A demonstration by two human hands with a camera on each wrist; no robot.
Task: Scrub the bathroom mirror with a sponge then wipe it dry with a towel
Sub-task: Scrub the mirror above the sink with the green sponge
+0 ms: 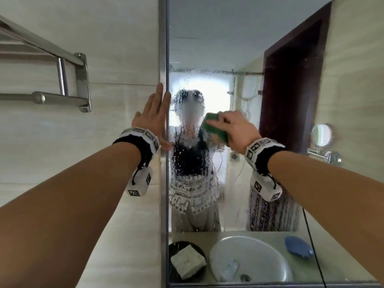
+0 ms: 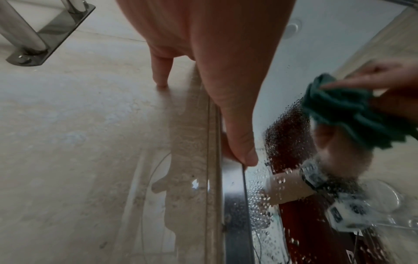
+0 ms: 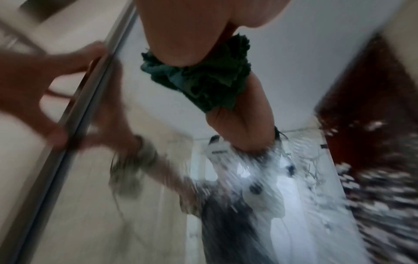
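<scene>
The wall mirror (image 1: 228, 48) has a metal frame (image 1: 164, 59) on its left edge, and its middle band is covered in water droplets. My right hand (image 1: 234, 127) grips a green sponge (image 1: 214, 127) and presses it flat against the wet glass at about head height. The sponge (image 2: 339, 110) also shows crumpled against the glass in the left wrist view. In the blurred right wrist view the sponge (image 3: 203, 84) sits under my right hand (image 3: 192, 35). My left hand (image 1: 153, 113) lies flat, fingers straight, across the tiled wall and the mirror frame. Its fingertips (image 2: 246, 157) touch the frame.
A steel towel rack (image 1: 62, 80) is fixed to the wall at the left. Reflected low in the mirror are a white basin (image 1: 249, 258), a pale folded cloth (image 1: 188, 261) on a dark dish and a blue object (image 1: 298, 246). A dark door reflects at the right.
</scene>
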